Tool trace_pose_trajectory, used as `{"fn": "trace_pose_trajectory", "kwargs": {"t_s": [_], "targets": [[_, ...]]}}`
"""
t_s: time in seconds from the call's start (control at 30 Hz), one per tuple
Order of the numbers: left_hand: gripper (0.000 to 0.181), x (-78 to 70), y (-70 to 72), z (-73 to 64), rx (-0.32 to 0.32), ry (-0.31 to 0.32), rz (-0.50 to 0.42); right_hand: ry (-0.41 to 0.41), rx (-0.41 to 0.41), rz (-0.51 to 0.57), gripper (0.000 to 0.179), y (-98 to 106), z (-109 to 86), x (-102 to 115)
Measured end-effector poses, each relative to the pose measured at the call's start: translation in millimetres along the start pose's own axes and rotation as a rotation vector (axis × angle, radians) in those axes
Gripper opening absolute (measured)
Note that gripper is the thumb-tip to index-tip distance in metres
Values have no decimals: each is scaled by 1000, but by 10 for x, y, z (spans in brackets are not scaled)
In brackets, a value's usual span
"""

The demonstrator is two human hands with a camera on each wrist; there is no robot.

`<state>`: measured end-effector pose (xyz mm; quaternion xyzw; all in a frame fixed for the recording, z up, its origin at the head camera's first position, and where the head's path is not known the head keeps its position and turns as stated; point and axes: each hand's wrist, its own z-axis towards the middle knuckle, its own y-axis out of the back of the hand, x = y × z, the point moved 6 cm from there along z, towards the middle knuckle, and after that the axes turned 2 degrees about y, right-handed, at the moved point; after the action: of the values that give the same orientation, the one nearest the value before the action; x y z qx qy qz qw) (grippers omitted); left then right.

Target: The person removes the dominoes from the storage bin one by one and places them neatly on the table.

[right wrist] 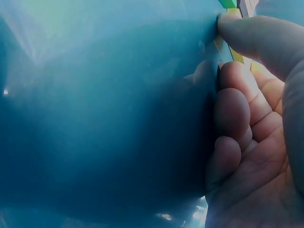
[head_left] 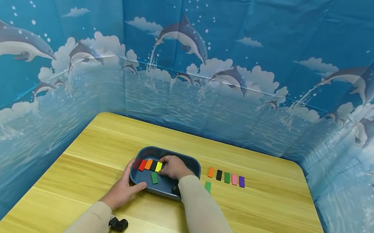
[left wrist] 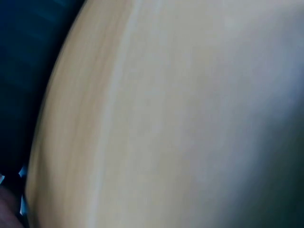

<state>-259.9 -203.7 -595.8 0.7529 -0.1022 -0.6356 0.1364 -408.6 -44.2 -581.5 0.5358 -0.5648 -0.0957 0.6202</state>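
A dark blue tray (head_left: 163, 191) lies on the wooden table. My left hand (head_left: 121, 190) holds its near left corner, thumb over the near rim and fingers along the left wall. Inside, a red block (head_left: 142, 165), an orange block (head_left: 148, 164) and a black block (head_left: 153, 165) stand in a row with a yellow block (head_left: 158, 166) at the right end. My right hand (head_left: 175, 168) reaches into the tray and pinches the yellow block (right wrist: 233, 50) between thumb and fingers. Just in front of the row lies a green block (head_left: 154, 178), slightly turned.
Right of the tray runs a row of flat blocks: orange (head_left: 211, 172), black (head_left: 219, 175), green (head_left: 227, 177), pink (head_left: 234, 179) and purple (head_left: 242, 182). Another green block (head_left: 207, 187) lies nearer, beside my right sleeve (head_left: 207, 219). A dolphin-print curtain (head_left: 203, 107) surrounds the table.
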Motion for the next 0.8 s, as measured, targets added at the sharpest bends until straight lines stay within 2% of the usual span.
{"fn": "trace_pose_trajectory", "kwargs": {"t_s": [0.5, 0.67, 0.8], "targets": [[97, 35, -7, -5, 3, -4, -8, -3, 7, 17, 47, 18, -40, 19], [97, 23, -6, -9, -8, -4, -6, 31, 51, 1, 47, 32, -22, -3], [98, 30, 3, -8, -19, -5, -5, 78, 116, 34, 46, 118, -72, 30]]}}
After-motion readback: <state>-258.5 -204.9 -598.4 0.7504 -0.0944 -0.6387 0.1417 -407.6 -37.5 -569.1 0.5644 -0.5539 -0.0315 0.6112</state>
